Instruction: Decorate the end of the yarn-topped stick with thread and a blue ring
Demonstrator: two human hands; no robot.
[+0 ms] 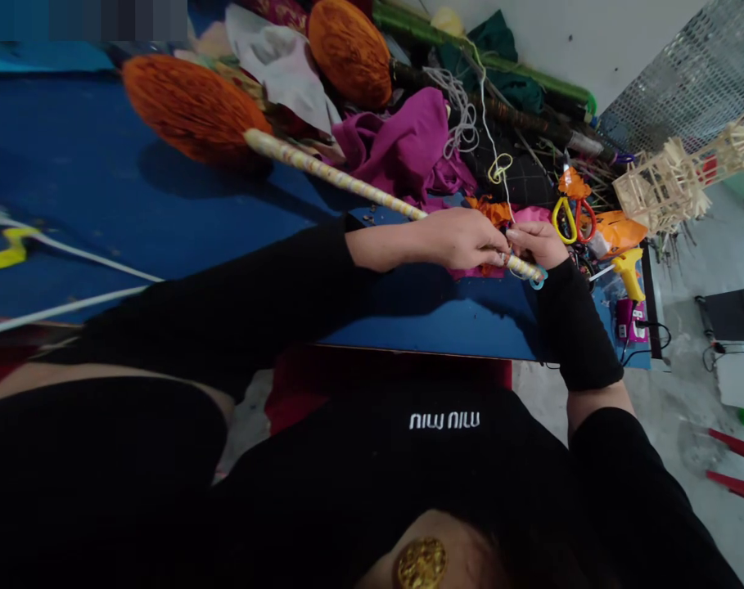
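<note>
A long stick (340, 177) wrapped in yellow and white patterned strip slants across the table, with a big orange pleated bulb (187, 106) on its far left end. My left hand (463, 237) is closed around the stick near its right end. Close beside it, my right hand (537, 241) pinches a thin white cord (507, 196) just above the stick. The cord runs up from the fingers to the back of the table, with a pale yellow loop in it. A small blue ring (538, 279) sits at the stick's tip. The exact grip of the right fingertips is partly hidden.
On the blue table (408, 323) lie magenta cloth (402, 143), a second orange bulb (350, 53) and scissors (573, 219). A yellow glue gun (629, 274), a purple power strip (630, 321) and a wooden stick tower (672, 184) stand at the right end.
</note>
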